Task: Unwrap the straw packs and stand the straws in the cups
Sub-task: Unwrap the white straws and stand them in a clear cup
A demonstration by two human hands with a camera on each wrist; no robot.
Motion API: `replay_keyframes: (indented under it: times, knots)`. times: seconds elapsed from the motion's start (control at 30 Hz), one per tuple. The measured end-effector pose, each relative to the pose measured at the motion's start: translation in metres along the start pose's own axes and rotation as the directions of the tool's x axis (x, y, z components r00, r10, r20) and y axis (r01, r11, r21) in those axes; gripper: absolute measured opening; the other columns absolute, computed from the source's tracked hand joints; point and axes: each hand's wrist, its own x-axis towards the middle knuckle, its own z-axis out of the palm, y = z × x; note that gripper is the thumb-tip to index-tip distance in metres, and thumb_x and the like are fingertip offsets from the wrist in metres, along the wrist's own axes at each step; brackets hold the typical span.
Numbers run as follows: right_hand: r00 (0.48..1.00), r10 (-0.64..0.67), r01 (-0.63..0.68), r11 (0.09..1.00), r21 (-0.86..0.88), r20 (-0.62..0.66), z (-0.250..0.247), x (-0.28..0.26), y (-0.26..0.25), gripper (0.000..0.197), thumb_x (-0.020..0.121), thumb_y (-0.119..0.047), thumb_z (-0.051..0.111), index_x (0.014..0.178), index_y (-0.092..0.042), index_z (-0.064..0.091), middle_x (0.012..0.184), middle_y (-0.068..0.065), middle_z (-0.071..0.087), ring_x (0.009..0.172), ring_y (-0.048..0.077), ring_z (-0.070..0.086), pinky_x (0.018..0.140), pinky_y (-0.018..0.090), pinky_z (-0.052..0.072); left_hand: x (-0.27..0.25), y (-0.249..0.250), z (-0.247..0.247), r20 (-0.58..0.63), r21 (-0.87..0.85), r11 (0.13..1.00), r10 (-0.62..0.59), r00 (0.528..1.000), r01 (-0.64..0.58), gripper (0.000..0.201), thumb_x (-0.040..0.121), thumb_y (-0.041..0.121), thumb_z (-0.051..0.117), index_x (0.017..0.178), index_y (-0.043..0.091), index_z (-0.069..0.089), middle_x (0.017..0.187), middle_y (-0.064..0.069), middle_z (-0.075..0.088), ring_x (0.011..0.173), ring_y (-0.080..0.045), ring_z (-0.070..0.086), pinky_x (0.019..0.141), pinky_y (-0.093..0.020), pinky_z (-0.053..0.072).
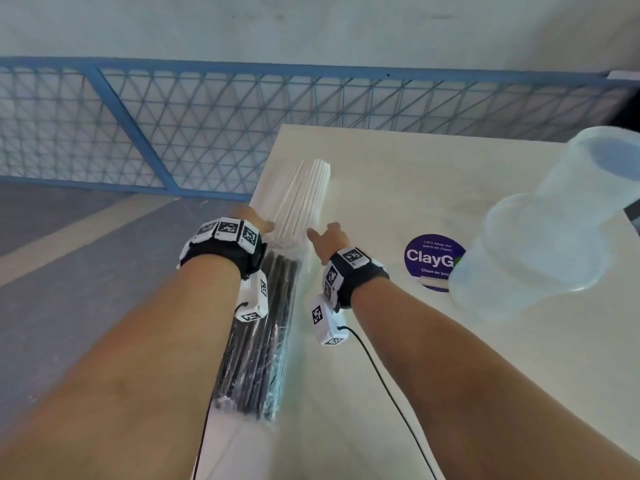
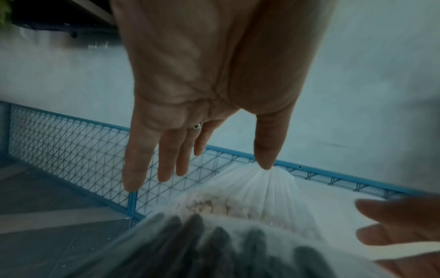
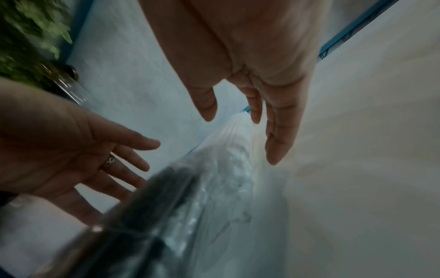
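Observation:
A pack of white straws lies along the left edge of the table, end to end with a clear-wrapped pack of black straws nearer me. My left hand and right hand hover on either side of the white pack's near end, fingers straight, holding nothing. The left wrist view shows my left hand spread above the white straws and the black straws. The right wrist view shows my right hand over the white straws. Stacked clear cups lie tilted at the right.
A round purple sticker is on the table beside the cups. Both straw packs lie right at the table's left edge, with the grey floor below. A blue mesh fence runs behind the table.

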Motion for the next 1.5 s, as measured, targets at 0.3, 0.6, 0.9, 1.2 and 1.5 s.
replay_keyframes:
  times: [0.3,0.6,0.9,1.2,1.5]
  knots:
    - [0.997,-0.077,0.079,0.978,-0.193,0.018,0.01,0.021,-0.008,0.052,0.093,-0.03,0.051,0.131,0.002,0.037,0.131,0.017,0.051,0.119,0.03,0.051,0.096,0.035,0.042,0.035,-0.003,0.016,0.116,0.085,0.996,0.023,0.993,-0.033,0.056,0.089,0.037,0.058,0.12,-0.008,0.049,0.126,-0.024,0.055,0.112,-0.036,0.054,0.09,-0.037,0.041]
    - [0.974,-0.2,0.201,0.98,-0.001,-0.107,-0.018,0.009,0.0,0.055,0.087,-0.015,0.061,0.137,-0.005,0.039,0.135,0.011,0.053,0.118,0.027,0.054,0.103,0.036,0.042,0.022,0.021,0.003,-0.005,0.031,0.994,0.104,0.995,-0.103,0.038,0.088,0.028,0.061,0.071,0.005,0.037,0.065,-0.004,0.037,0.069,-0.024,0.045,0.065,-0.033,0.035]
    - [0.939,-0.229,0.319,0.858,0.403,-0.256,-0.048,-0.037,0.016,0.064,0.082,-0.033,0.058,0.139,-0.013,0.036,0.14,0.007,0.047,0.122,0.027,0.051,0.1,0.051,0.044,-0.042,0.041,-0.006,-0.329,-0.269,0.863,0.334,0.883,-0.427,0.051,0.083,0.016,0.067,0.126,-0.003,0.049,0.115,-0.014,0.057,0.112,-0.029,0.054,0.092,-0.035,0.041]
    - [0.974,-0.064,0.18,0.803,0.568,-0.217,-0.084,-0.08,0.04,0.106,0.063,-0.048,0.079,0.138,-0.003,0.019,0.134,0.019,0.042,0.123,0.032,0.045,0.106,0.048,0.039,-0.132,0.033,0.049,-0.442,-0.362,0.745,0.392,0.807,-0.56,0.049,0.076,0.007,0.071,0.122,0.007,0.057,0.111,-0.013,0.057,0.101,-0.025,0.057,0.093,-0.036,0.046]
    - [0.927,-0.326,0.374,0.772,0.513,-0.185,-0.113,-0.123,0.087,0.092,0.057,-0.052,0.082,0.129,-0.015,0.039,0.12,0.005,0.061,0.108,0.023,0.062,0.092,0.048,0.051,-0.178,0.045,0.08,-0.383,-0.571,0.604,0.403,0.831,-0.556,0.064,0.073,0.018,0.077,0.124,0.007,0.04,0.113,0.003,0.053,0.1,-0.012,0.055,0.083,-0.023,0.042]
